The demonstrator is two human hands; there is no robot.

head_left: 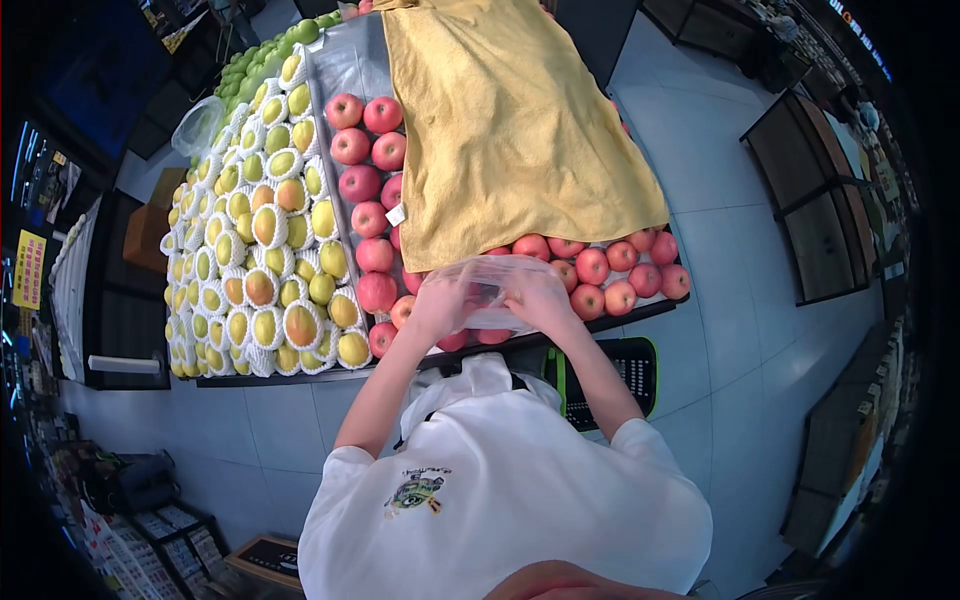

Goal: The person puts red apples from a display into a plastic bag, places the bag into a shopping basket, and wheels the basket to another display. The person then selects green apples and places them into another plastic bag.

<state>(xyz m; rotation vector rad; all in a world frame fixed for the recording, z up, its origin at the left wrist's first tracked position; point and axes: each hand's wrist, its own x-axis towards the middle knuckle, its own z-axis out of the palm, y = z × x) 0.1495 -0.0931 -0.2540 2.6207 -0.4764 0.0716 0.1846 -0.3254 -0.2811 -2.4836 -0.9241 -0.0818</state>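
Observation:
A clear plastic bag (497, 268) is stretched between my two hands above the front row of apples. My left hand (443, 302) grips its left side with curled fingers, partly covered by the film. On the other side, my right hand (537, 296) holds the bag's right edge, fingers bent inward. No fruit can be made out inside the bag. Red apples (376, 292) lie under and around both hands. A yellow towel (510, 130) covers most of the apples just beyond the bag.
Left of the apples are pears in white foam nets (262, 285), with green fruit (262, 62) farther back. A black basket with a green rim (625, 375) is below the stand's front edge, by my right arm. Wooden display cases (800, 200) stand across the aisle.

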